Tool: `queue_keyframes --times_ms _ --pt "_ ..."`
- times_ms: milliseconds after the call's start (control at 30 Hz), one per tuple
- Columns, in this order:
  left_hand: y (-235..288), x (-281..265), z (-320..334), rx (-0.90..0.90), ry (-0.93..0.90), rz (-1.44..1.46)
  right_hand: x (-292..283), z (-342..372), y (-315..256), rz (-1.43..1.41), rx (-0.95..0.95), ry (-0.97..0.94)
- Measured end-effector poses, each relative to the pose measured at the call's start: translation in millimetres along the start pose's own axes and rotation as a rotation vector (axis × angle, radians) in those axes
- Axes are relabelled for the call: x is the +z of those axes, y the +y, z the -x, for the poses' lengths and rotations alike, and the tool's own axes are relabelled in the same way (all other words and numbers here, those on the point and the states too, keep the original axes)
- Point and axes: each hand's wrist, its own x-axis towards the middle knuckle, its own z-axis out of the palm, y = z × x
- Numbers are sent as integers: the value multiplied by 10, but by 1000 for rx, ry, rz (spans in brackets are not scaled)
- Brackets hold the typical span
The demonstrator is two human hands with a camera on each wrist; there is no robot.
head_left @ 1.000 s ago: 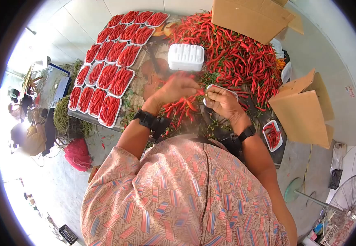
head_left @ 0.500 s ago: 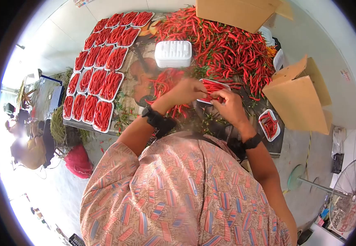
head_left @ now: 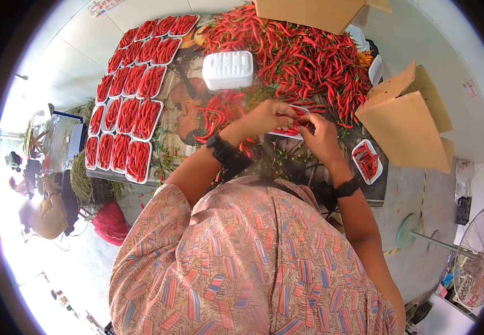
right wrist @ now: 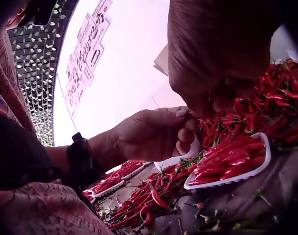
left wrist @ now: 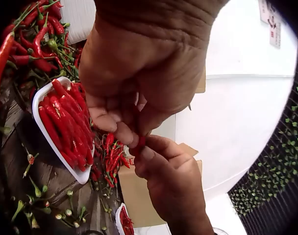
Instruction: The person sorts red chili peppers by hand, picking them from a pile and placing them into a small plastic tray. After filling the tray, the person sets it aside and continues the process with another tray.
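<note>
Fingertip to fingertip, my left hand (head_left: 268, 118) and right hand (head_left: 321, 138) meet over a white foam tray (head_left: 281, 134). Between them a small red chili pepper (left wrist: 141, 142) is pinched, mostly hidden by the fingers. The left wrist view shows the right hand (left wrist: 173, 178) with its thumb and forefinger on the pepper, and the left fingers curled against it from above. Trimmed red chilies (left wrist: 65, 129) lie side by side in the tray below. In the right wrist view the left hand (right wrist: 151, 132) has its fingers curled inward.
Rows of filled trays (head_left: 122, 149) cover the table's left side. A stack of white trays (head_left: 228, 71) stands ahead, beside loose chilies (head_left: 217, 118). A large chili pile (head_left: 314, 67) spreads behind. Cut stems (left wrist: 35, 190) litter the tabletop. A cardboard box (head_left: 406, 125) and a part-filled tray (head_left: 368, 163) are at right.
My left hand has come from over the loose chilies to the tray, beside the right hand. Both hands have shifted right over the tray. The head view has turned slightly.
</note>
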Motion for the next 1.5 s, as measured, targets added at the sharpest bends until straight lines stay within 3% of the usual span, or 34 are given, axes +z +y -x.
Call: queue_keyframes --times_ms 133,200,300,333,400,533,600,700,933,1500 --pt "-227 -10 24 86 153 160 61 83 231 84 26 -40" --pt "-211 -100 114 66 321 -165 89 143 340 133 16 -52" --pt "-76 -90 223 29 382 -403 146 172 399 158 15 -61" --pt "-131 -89 218 29 384 -404 169 171 405 136 30 -58" --pt "-249 -65 190 270 347 -707 218 163 417 139 25 -71" --pt "-341 -5 177 277 334 -677 306 167 429 200 26 -85" --pt "-379 -4 160 194 240 -811 342 157 448 212 -6 -77" --pt "-399 41 154 307 314 -789 382 157 471 237 -88 -41" --pt "-311 98 180 250 284 -865 423 149 442 269 -139 7" --pt "-413 63 105 326 258 -881 467 82 381 322 -224 3"
